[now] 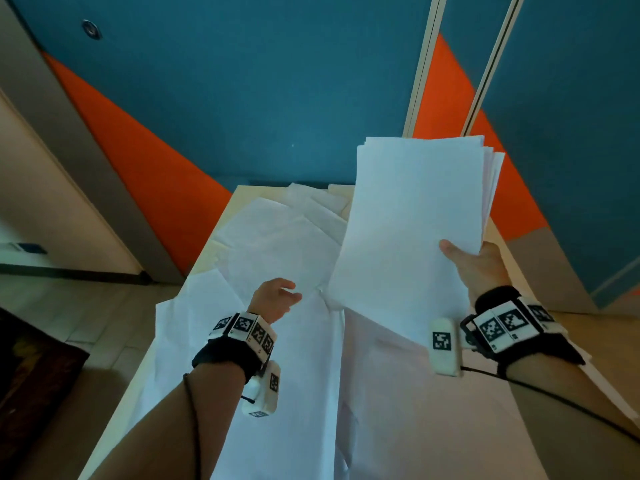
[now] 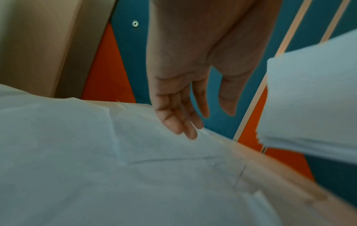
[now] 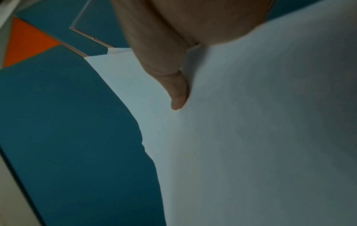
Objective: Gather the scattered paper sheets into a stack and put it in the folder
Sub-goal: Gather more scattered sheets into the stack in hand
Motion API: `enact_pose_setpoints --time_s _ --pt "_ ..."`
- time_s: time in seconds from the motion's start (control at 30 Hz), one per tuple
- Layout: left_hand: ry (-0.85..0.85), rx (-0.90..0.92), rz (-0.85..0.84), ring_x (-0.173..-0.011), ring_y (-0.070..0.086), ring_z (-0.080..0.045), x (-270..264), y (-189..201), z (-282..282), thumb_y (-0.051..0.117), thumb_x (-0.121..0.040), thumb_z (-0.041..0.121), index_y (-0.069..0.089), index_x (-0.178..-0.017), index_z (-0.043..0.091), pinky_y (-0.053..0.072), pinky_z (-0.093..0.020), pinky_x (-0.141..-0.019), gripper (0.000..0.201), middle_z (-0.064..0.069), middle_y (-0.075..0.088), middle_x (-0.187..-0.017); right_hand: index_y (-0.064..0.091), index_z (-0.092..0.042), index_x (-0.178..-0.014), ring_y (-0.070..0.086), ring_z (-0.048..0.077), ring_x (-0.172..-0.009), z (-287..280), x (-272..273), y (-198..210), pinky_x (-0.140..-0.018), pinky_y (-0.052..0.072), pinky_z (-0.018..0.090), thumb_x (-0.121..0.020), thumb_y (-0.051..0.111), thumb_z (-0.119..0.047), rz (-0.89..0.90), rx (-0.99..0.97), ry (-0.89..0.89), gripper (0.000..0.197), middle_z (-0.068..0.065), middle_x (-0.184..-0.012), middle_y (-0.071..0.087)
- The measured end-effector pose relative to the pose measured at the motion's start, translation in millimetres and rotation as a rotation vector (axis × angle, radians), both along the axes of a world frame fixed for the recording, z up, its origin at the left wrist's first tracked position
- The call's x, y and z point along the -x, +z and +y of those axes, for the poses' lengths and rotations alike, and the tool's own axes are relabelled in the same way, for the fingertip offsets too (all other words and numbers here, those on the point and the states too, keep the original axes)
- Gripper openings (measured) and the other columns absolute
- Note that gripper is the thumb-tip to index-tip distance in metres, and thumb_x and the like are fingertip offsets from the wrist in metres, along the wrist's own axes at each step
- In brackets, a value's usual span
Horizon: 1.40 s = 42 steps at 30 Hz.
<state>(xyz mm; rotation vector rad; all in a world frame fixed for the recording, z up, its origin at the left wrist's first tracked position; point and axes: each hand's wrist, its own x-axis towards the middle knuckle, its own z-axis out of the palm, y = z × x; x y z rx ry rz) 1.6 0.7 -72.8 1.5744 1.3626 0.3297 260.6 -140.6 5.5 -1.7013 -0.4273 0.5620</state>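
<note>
Your right hand (image 1: 479, 263) pinches a stack of paper (image 1: 415, 223) near its lower right corner, thumb on top, holding it above the table (image 1: 221, 230). Your left hand (image 1: 273, 299), fingers relaxed and apart, touches the loose sheets (image 1: 284, 244) lying just left of the held stack.

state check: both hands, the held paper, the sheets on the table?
right hand: grips the stack, thumb on top.
stack of sheets: lifted off the table, edges uneven, fanned at the far corner.
left hand: holds nothing, fingers relaxed, over the loose sheets.
loose sheets: scattered and overlapping on the table.
Folder: not in view.
</note>
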Motion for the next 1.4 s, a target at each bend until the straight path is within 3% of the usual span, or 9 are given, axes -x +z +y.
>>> enact_pose_setpoints --time_s 0.1,0.4,0.53,0.73,0.83,1.07,1.17,1.23,1.4 --pt "-0.076 -0.118 0.270 -0.110 0.059 -0.028 11 -24 -3 0.065 -0.086 0.022 0.063 -0.113 0.004 0.044 -0.029 -0.094 0.033 -0.013 0.066 -0.115 0.059 0.003 -0.113 0.057 0.023 -0.091 -3 -3 -3 -0.085 0.048 0.034 -0.087 0.065 -0.015 -0.029 0.018 -0.077 0.033 0.017 -0.110 0.064" --pt "-0.486 -0.186 0.783 -0.125 0.041 -0.034 -41 -46 -83 0.038 -0.080 0.074 0.043 -0.131 0.005 0.037 -0.041 -0.101 0.086 -0.018 0.038 -0.136 0.061 0.000 -0.106 0.056 0.020 -0.090 -6 2 -10 -0.083 0.045 0.029 -0.088 0.062 -0.013 0.002 0.024 -0.165 0.022 0.010 -0.101 0.060" --pt "-0.592 -0.235 0.937 -0.131 0.025 -0.045 -49 -46 -101 0.046 -0.089 0.046 0.036 -0.134 0.001 0.032 -0.045 -0.109 0.065 -0.022 0.030 -0.139 0.051 -0.013 -0.072 0.055 0.020 -0.091 -13 1 -11 -0.088 0.046 0.033 -0.088 0.062 -0.012 0.005 0.040 -0.181 0.020 0.010 -0.099 0.058" --pt "-0.610 -0.228 1.039 -0.128 0.034 -0.037 -56 -38 -105 0.037 -0.096 0.020 0.042 -0.135 0.002 0.036 -0.040 -0.109 0.043 -0.015 0.032 -0.141 0.062 -0.002 -0.090 0.057 0.022 -0.087 -26 -6 -17 -0.078 0.043 0.028 -0.087 0.064 -0.013 0.027 0.067 -0.144 0.012 0.010 -0.097 0.060" --pt "-0.567 -0.173 0.925 -0.126 0.042 -0.033 -57 -32 -100 0.037 -0.096 0.015 0.045 -0.134 0.004 0.038 -0.035 -0.106 0.040 -0.016 0.036 -0.138 0.062 0.003 -0.108 0.058 0.023 -0.088 -33 -9 -20 -0.079 0.044 0.029 -0.087 0.064 -0.014 0.024 0.088 -0.111 0.027 0.011 -0.098 0.061" --pt "-0.544 -0.241 0.561 -0.115 0.053 -0.031 -65 21 -87 0.039 -0.094 0.014 0.050 -0.117 -0.002 0.042 -0.031 -0.088 0.030 -0.020 0.054 -0.125 0.060 0.004 -0.110 0.058 0.024 -0.093 -50 -26 -21 -0.085 0.047 0.033 -0.087 0.064 -0.015 -0.029 0.144 -0.055 0.030 0.011 -0.104 0.062" --pt "-0.618 -0.363 0.393 -0.089 0.050 -0.025 -68 65 -83 0.043 -0.091 0.013 0.046 -0.083 0.009 0.036 -0.030 -0.069 0.010 -0.012 0.052 -0.088 0.061 0.005 -0.108 0.059 0.024 -0.091 -58 -33 -19 -0.086 0.049 0.036 -0.087 0.063 -0.013 -0.073 0.183 -0.024 0.027 0.014 -0.103 0.063" --pt "-0.627 -0.423 0.253 -0.072 0.041 -0.020 -68 99 -84 0.043 -0.091 0.011 0.032 -0.068 0.016 0.029 -0.025 -0.057 0.026 0.000 0.040 -0.070 0.061 0.004 -0.106 0.062 0.031 -0.096 -64 -37 -19 -0.092 0.050 0.044 -0.086 0.065 -0.014 -0.091 0.213 -0.038 0.028 0.019 -0.107 0.065" --pt "-0.485 -0.290 -0.425 -0.073 0.059 -0.006 -63 159 -93 0.045 -0.094 0.004 0.057 -0.094 0.014 0.048 -0.018 -0.071 0.016 0.006 0.064 -0.081 0.058 0.006 -0.111 0.059 0.028 -0.096 -72 -42 -24 -0.087 0.047 0.036 -0.085 0.066 -0.016 -0.045 0.226 -0.025 0.036 0.016 -0.108 0.063"
